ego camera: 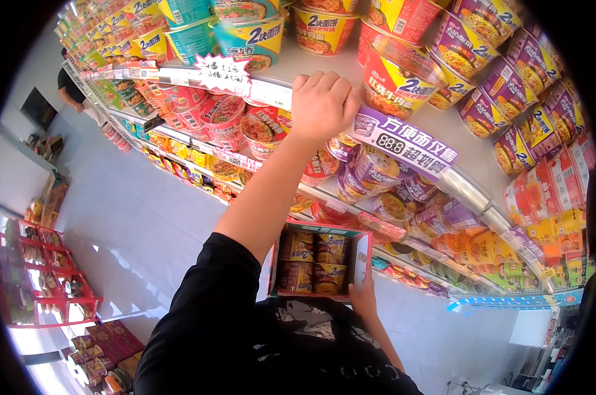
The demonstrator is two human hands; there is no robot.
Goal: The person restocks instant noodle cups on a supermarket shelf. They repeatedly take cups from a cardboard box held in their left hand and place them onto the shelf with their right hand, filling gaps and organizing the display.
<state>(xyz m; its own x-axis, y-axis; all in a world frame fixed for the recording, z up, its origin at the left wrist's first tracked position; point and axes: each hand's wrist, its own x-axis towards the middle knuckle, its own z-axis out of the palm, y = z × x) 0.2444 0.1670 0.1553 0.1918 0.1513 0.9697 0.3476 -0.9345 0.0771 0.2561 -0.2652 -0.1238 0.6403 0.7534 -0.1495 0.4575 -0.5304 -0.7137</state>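
Observation:
My left hand [322, 106] grips the front edge of an upper store shelf [270, 94], fingers curled over the rim. To its right on the shelf stands a tub of instant noodles [394, 86], red and yellow. Lower down, my right hand [363, 296] holds the right wall of an open cardboard carton [361, 252] close against my body. Inside the carton sit several purple and yellow instant noodle tubs [330, 279]. Its left side is partly hidden behind my left arm.
A purple price sign [406, 143] and a white star-shaped tag [222, 74] hang on the shelf edge. Purple noodle tubs [495, 111] are stacked at right. Red display racks [56, 276] stand at left. Another person [73, 91] is at the far left.

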